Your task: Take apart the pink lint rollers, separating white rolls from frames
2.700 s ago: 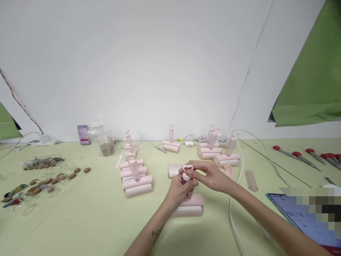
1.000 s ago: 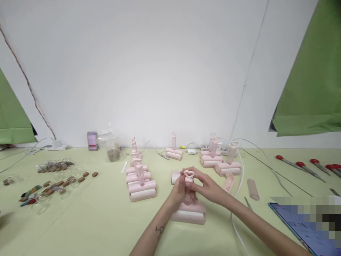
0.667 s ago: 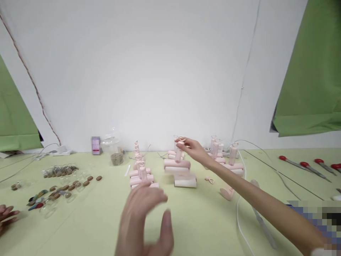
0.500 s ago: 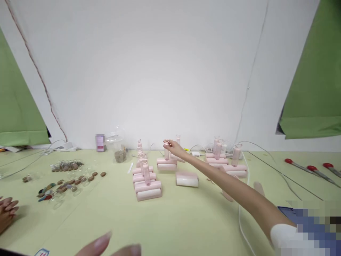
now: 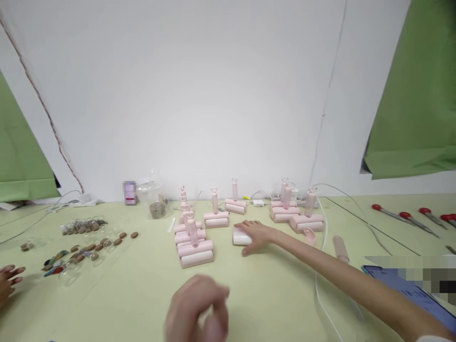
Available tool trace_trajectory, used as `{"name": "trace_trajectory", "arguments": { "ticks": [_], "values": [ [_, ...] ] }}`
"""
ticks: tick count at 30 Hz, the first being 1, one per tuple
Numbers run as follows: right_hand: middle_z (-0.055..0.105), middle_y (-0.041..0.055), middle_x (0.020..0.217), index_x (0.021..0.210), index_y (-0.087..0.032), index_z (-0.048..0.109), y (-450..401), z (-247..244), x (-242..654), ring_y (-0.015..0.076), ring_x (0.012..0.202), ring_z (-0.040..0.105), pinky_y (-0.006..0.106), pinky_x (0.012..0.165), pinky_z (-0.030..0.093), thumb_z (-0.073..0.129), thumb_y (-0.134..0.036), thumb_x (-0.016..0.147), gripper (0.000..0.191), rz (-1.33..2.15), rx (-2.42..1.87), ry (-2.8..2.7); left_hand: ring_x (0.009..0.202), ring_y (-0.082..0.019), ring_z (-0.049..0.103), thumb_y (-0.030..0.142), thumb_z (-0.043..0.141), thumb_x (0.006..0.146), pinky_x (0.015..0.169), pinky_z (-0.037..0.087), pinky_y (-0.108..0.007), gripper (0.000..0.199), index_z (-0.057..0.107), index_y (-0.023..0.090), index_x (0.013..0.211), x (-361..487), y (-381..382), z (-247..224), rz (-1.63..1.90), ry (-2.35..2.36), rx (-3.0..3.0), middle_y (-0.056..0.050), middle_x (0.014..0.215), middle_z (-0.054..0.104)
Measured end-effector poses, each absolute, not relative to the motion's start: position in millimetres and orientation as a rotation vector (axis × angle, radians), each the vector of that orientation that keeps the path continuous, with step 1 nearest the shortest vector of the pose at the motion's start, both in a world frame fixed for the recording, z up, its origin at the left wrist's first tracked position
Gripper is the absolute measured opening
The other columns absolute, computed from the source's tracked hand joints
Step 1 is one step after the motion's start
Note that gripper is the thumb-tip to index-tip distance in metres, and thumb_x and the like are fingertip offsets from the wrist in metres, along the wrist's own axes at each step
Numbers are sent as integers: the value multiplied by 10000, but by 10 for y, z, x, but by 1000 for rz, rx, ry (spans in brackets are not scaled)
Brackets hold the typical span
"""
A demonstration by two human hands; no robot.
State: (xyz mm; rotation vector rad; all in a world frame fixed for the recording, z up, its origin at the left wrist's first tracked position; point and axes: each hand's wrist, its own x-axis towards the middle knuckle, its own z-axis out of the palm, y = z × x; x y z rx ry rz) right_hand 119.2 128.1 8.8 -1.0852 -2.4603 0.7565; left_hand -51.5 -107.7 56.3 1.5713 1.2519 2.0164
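My right hand point(image 5: 254, 233) lies over a pink lint roller point(image 5: 242, 236), fingers wrapped over its top, thumb at its near side; the white roll shows at the left. No upright handle is visible on it. My left hand point(image 5: 199, 306) is low in front, slightly blurred, fingers loosely curled with a gap between index finger and thumb; nothing shows in it. Beyond the right hand, a lint roller point(image 5: 216, 219) and another lint roller point(image 5: 235, 205) stand with upright translucent handles topped by heart-shaped loops. A row of similar lint rollers point(image 5: 196, 254) stands to the left.
More lint rollers point(image 5: 308, 222) stand at the right, near a loose pink handle point(image 5: 341, 249), a pink ring-like part point(image 5: 309, 236), a white cable point(image 5: 316, 285) and a phone point(image 5: 409, 289). Red-handled tools point(image 5: 406, 216) lie far right. Small brown discs point(image 5: 90, 247) and another person's hand point(image 5: 9, 283) are left.
My right hand has let go of the standing lint roller's loop and come down onto the one nearer me. My left hand has risen further into view, its fingers more curled.
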Motion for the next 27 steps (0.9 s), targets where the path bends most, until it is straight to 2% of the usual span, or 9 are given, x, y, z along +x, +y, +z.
{"name": "trace_trajectory", "arguments": {
  "ticks": [3,6,9,11,12,16,19,23,27],
  "values": [
    [492,149,1170,1254,-215,417,1123,-38,1428,389,1105,381,514,911,239,769,-413,477,876,855,-1186,-2365,634,-207,568,362,540,728,634,426,-338,158,614,248,809,-351,-534,423,1671,1343,1709,-1,593,556],
    [516,138,1135,1288,-216,333,974,-22,1526,348,1041,453,486,862,314,664,-518,594,826,1070,-1245,-2169,984,-257,514,379,623,655,876,362,-383,401,522,194,996,-272,-56,200,1273,1389,1599,-83,935,573],
    [553,135,1082,1245,-184,366,736,-15,1543,279,946,541,420,780,411,372,-654,754,679,1370,-1185,-1939,1106,-281,455,434,623,662,884,378,-389,675,363,138,1210,-213,197,38,1129,1315,1514,-187,1172,482],
    [576,127,1033,1162,-168,448,550,-62,1527,240,925,562,384,755,440,165,-667,804,676,1546,-1098,-1817,1069,-262,497,461,561,717,851,414,-363,718,275,123,1282,-157,259,13,1088,1243,1498,-197,1172,498],
    [592,111,981,1107,-168,485,464,-95,1516,219,903,571,374,761,442,153,-661,811,664,1693,-1030,-1673,1026,-245,528,466,536,736,834,428,-344,692,290,120,1282,-128,274,20,1072,1209,1497,-180,1124,537],
    [598,14,747,940,-189,541,266,-206,1485,146,704,572,347,769,434,428,-563,799,415,2206,-679,-815,844,-196,585,494,539,715,723,476,-272,563,506,116,1131,-51,317,89,1033,1172,1524,-91,894,623],
    [617,65,816,969,-133,547,249,-239,1482,181,750,574,359,779,427,441,-605,765,525,2376,-549,-587,699,-173,584,488,593,665,535,474,-224,577,542,138,1120,-36,385,147,986,1250,1546,-61,807,625],
    [612,114,939,1087,-86,498,273,-311,1476,232,914,557,389,829,416,449,-666,711,693,2524,-448,-326,468,-142,531,447,667,585,324,362,-195,625,566,151,1126,7,503,291,865,1355,1589,-52,714,630],
    [618,102,915,1085,-114,484,302,-390,1469,227,943,553,371,791,453,533,-641,670,672,2466,-481,-188,523,-180,563,455,664,566,285,358,-197,538,634,140,1001,27,615,461,815,1392,1574,-82,768,638]
  ]
}}
